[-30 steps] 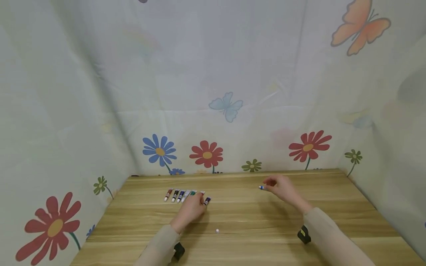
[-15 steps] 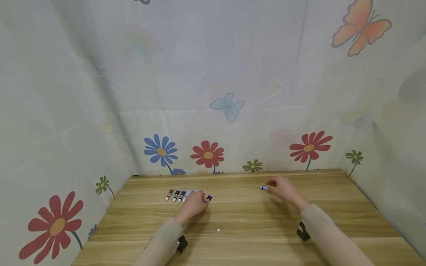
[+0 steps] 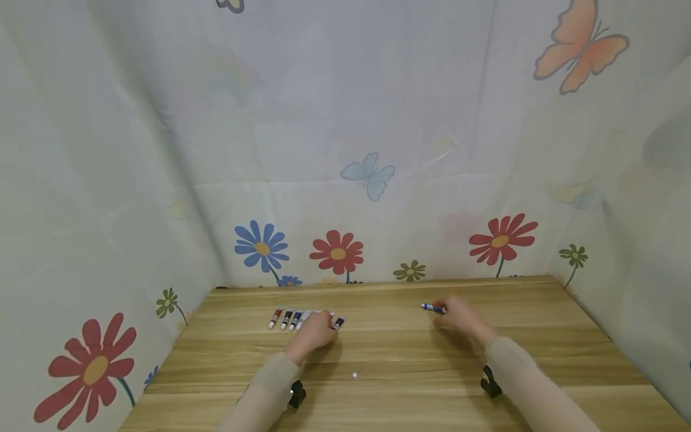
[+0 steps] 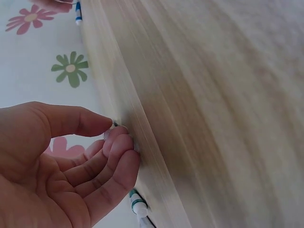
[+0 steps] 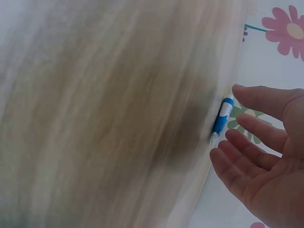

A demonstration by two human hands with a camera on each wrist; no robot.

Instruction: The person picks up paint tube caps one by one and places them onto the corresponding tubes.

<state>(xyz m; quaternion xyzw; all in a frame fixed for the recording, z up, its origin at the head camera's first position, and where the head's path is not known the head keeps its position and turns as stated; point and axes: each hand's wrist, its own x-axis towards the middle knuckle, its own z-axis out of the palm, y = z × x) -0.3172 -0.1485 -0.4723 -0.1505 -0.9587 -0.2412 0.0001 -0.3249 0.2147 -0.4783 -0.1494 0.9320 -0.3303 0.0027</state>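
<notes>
Several small paint tubes lie in a row at the table's left, a red-brown tube [image 3: 275, 318] at the outer end. My left hand [image 3: 313, 331] is at the row's right end, its thumb and fingertips pinching a dark purple paint tube [image 3: 338, 323] by its near end; the fingers hide part of it. A green-banded tube [image 4: 137, 203] shows below those fingers in the left wrist view. On the right, a blue-and-white paint tube [image 5: 223, 116] lies on the table. My right hand [image 5: 270, 147] is around it, thumb and fingers spread apart.
A small white cap [image 3: 354, 376] sits on the wooden table [image 3: 388, 348], nearer to me between the two arms. A flower-printed cloth [image 3: 410, 228] hangs right behind the table's back edge. Both wrists carry black cameras.
My right hand's fingers have loosened and drawn back from the blue-and-white paint tube, so more of it shows. The left hand has stayed almost in place at the purple paint tube.
</notes>
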